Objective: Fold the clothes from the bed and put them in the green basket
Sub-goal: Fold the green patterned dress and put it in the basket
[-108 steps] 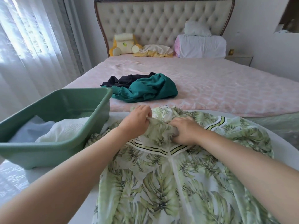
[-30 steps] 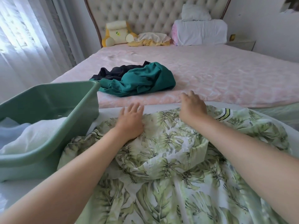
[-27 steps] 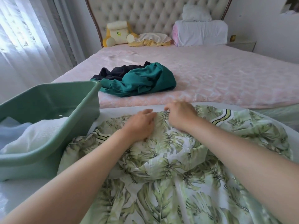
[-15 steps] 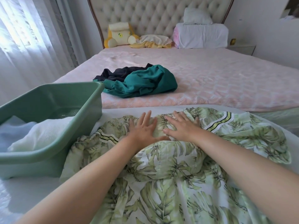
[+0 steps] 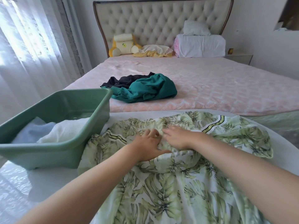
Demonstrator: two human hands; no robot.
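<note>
A leaf-print garment (image 5: 169, 183) in green and white lies spread on the white table (image 5: 19, 183) in front of me. My left hand (image 5: 148, 145) rests on its upper middle with the fingers bent into the cloth. My right hand (image 5: 178, 137) lies flat beside it, fingers stretched to the left, the two hands touching. The green basket (image 5: 68, 143) stands at the left on the table with white and pale blue cloth inside. On the pink bed (image 5: 218, 88) lie a crumpled teal garment (image 5: 148, 89) and a dark garment (image 5: 123, 80) behind it.
Pillows, a folded white bundle (image 5: 200, 44) and a yellow cushion (image 5: 123, 46) sit against the tufted headboard. Sheer curtains (image 5: 29, 50) hang at the left. A nightstand (image 5: 239, 58) stands at the bed's far right corner.
Both hands have slid back toward me over the leaf-print garment, staying side by side. The left hand's fingers, spread flat half a second ago, are now bent into the cloth.
</note>
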